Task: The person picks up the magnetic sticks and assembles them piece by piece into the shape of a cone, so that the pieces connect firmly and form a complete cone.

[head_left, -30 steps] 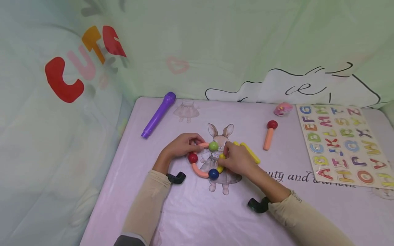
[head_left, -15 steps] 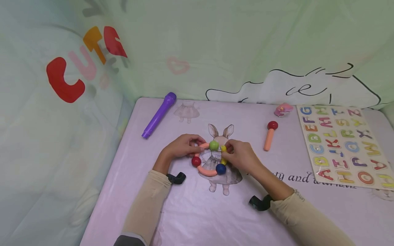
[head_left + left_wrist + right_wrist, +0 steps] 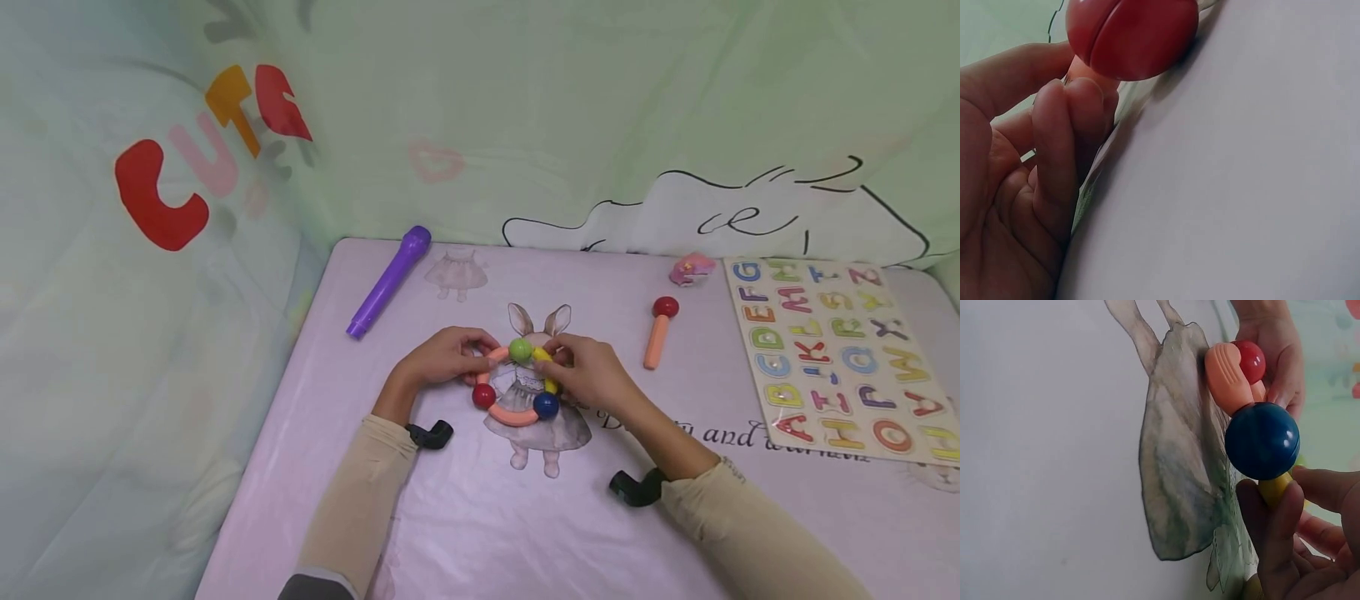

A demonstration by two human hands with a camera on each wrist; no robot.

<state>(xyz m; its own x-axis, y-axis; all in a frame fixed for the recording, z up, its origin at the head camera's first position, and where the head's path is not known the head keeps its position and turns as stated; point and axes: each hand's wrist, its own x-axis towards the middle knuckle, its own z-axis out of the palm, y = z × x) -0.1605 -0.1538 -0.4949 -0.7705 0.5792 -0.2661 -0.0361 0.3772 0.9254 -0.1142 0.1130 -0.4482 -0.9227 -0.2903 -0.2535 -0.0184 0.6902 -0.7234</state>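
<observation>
A ring of curved toy rods and balls is held over the printed rabbit at mid-table in the head view. My left hand (image 3: 448,357) pinches its upper-left orange curved rod (image 3: 498,355), between the green ball (image 3: 520,350) and the red ball (image 3: 483,396). My right hand (image 3: 592,368) pinches the yellow curved rod (image 3: 1274,489) on the right side, which runs from the green ball toward the blue ball (image 3: 1262,440). Another orange curved rod (image 3: 514,417) links the red and blue balls along the bottom. Whether the yellow rod touches the green ball is unclear.
An orange straight rod with a red ball (image 3: 665,307) lies to the right. Beyond it are a pink crumpled-looking item (image 3: 692,269) and an alphabet board (image 3: 847,358). A purple toy microphone (image 3: 388,282) lies at back left. Fabric walls (image 3: 465,117) border the table.
The ring's blue ball has shifted right and slightly up, and the ring looks rounder. My right hand has moved slightly; the loose yellow rods once beside it are now hidden. My left hand stays put.
</observation>
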